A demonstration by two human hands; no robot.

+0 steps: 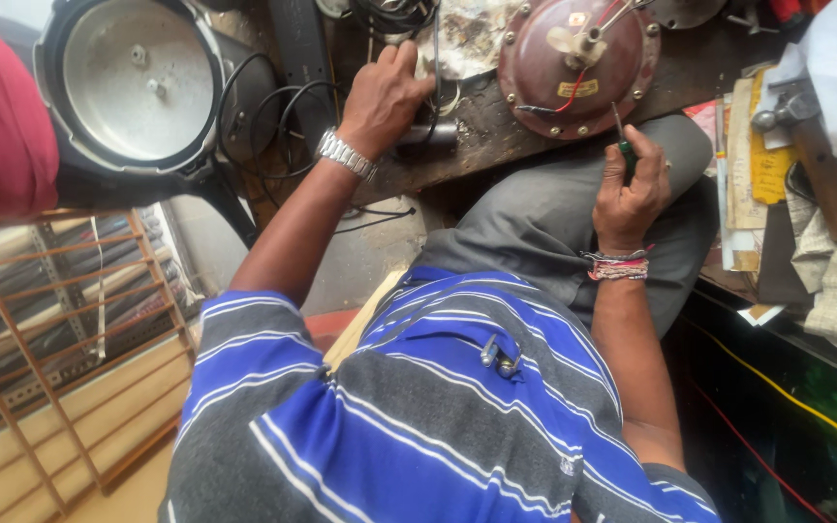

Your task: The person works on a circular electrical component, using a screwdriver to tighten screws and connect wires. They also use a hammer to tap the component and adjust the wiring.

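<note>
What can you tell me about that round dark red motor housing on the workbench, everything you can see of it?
The round dark red motor housing lies flat on the worn wooden workbench, its face up. It looks like painted metal, scuffed and dusty, with bolts spaced around its rim. A pale shaft fitting stands at its centre, a small yellow label sits below that, and red and black wires run across the face to its left edge. The right hand holds a green-handled screwdriver with its tip at the housing's lower rim. The left hand rests apart from it.

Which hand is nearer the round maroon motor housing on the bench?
Right. The right hand holds a green-handled screwdriver just below the round maroon motor housing. The left hand rests farther off, at its left, among black cables.
</note>
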